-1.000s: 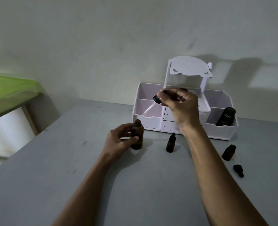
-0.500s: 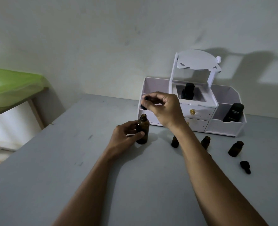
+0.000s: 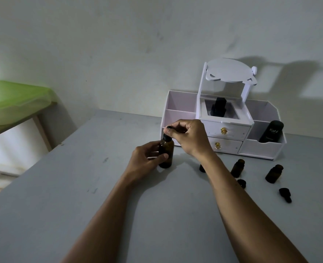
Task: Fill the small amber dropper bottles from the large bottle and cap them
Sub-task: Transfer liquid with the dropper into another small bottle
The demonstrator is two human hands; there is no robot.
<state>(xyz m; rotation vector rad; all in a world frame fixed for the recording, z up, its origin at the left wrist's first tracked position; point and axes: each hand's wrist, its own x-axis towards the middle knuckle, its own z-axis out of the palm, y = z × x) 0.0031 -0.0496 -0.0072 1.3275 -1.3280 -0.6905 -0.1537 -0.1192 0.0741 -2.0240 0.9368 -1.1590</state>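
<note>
Dropper cap [image 3: 166,137] in right fingers [image 3: 176,128], atop large bottle [image 3: 167,148]

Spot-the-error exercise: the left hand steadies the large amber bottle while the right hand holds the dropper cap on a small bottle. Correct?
No: in the head view the right hand holds the dropper cap on the large amber bottle.
</note>
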